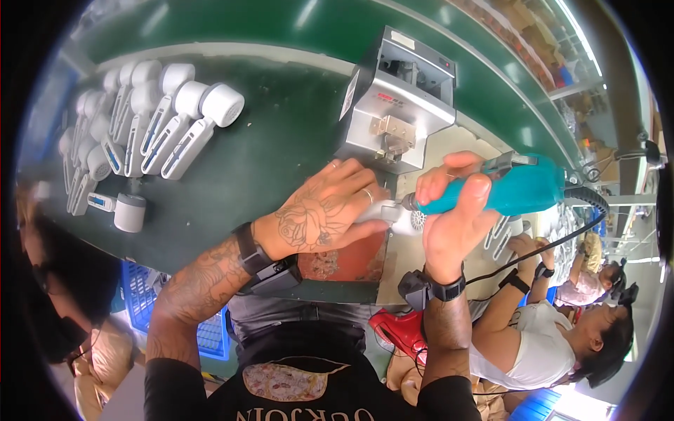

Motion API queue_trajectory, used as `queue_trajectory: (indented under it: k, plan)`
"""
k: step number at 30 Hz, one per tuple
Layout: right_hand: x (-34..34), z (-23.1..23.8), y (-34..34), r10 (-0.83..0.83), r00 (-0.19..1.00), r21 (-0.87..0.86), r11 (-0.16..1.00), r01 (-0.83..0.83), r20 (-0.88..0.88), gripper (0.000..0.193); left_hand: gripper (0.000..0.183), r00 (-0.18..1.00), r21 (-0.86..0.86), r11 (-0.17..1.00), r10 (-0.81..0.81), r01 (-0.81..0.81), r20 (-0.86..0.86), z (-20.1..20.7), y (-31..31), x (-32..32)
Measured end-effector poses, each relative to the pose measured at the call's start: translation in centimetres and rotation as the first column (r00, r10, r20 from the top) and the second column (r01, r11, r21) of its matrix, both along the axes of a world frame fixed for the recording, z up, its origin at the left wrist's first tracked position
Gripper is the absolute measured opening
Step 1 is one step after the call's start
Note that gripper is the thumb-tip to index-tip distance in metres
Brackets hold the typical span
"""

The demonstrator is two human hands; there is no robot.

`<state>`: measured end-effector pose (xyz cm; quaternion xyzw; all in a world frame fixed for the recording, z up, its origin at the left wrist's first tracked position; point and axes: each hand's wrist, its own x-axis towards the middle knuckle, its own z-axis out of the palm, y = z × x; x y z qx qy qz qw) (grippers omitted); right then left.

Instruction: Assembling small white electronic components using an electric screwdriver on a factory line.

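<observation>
My left hand [319, 210] is closed around a white hair-dryer-shaped appliance [406, 220], steadying it low over the bench. Part of that appliance is covered by my fingers; a round grille shows at its right end. In my right hand [455, 228] is a teal electric screwdriver [523, 186], held nearly level with its bit pointing left. The bit meets the appliance close to my left fingertips; the exact contact spot is too small to make out. Right behind my hands stands a grey metal screw feeder [400, 105].
Several similar white appliances [186, 130] lie in rows at the left of the green bench [281, 126]. A black cord [593, 200] loops from the screwdriver. Blue crates [210, 333] sit below the bench edge. Another person [540, 337] works close on my right.
</observation>
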<state>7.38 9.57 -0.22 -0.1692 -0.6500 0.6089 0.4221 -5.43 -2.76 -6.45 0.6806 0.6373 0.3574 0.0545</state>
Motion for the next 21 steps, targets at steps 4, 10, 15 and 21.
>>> queue_trajectory:
  k: [4,10,15,21]
  plan:
    - [0.1,-0.9,0.3,0.016,1.000,0.008,1.000,-0.016,0.017,0.052,0.042,1.000,-0.008,1.000,-0.006,0.006,0.030,-0.1,0.3,0.2]
    - [-0.3,-1.5,0.3,0.061,0.998,-0.007,0.998,-0.062,-0.034,0.047,0.034,1.000,0.069,0.997,0.020,-0.020,-0.003,0.5,0.4,0.4]
    - [-0.9,-1.0,0.2,0.017,0.999,-0.014,1.000,-0.017,0.030,0.046,0.034,0.999,0.082,0.996,0.034,-0.034,0.001,0.1,0.3,0.2]
    - [-4.2,2.3,0.6,-0.087,0.993,0.079,0.993,0.093,-0.081,0.041,0.038,1.000,0.006,1.000,-0.008,0.008,0.029,0.5,-0.3,-0.2]
